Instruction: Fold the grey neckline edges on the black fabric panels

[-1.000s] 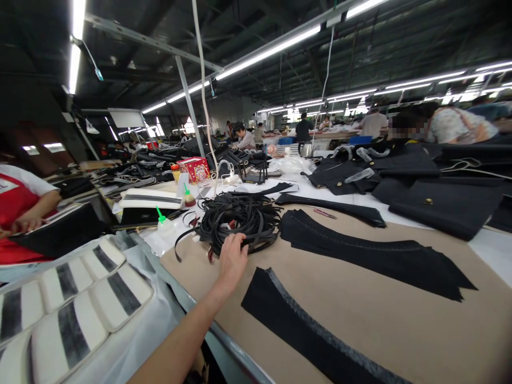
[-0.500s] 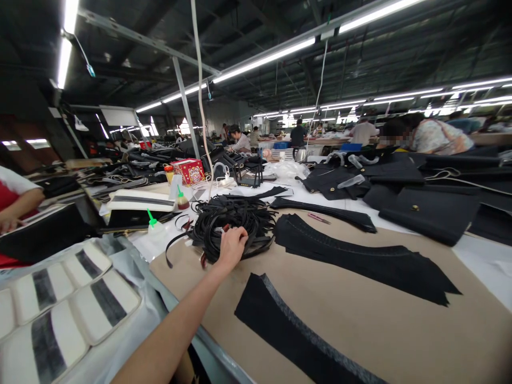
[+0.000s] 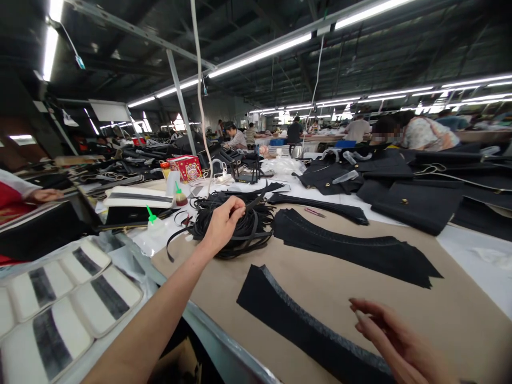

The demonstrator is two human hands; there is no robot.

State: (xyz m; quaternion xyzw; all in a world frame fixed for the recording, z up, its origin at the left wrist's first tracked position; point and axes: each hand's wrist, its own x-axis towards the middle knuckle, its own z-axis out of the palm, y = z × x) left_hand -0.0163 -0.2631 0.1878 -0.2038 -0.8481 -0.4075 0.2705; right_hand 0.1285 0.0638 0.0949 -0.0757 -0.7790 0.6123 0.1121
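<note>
My left hand [image 3: 224,221] is closed in a pinch above a tangled heap of black strips [image 3: 250,242]. One black strip [image 3: 256,199] runs up and right from its fingertips. My right hand [image 3: 394,333] is over the lower right of the brown board [image 3: 320,304], thumb and forefinger slightly apart, with nothing visible between them. Left of it lies a curved black piece [image 3: 288,314] with a grey speckled edge. Farther back is a stack of curved black pieces [image 3: 340,248].
A pink-handled tool [image 3: 315,213] lies behind the stack. Green-tipped bottles [image 3: 180,196] and a red box [image 3: 184,168] stand back left. White panels with dark stripes [image 3: 108,298] lie at left, near a co-worker's hand [image 3: 47,195]. Black bag parts [image 3: 412,205] cover the back right.
My left hand has lifted slightly from the heap with a black strip in its fingers. My right hand has come into view at lower right. The co-worker's hand at left has moved up.
</note>
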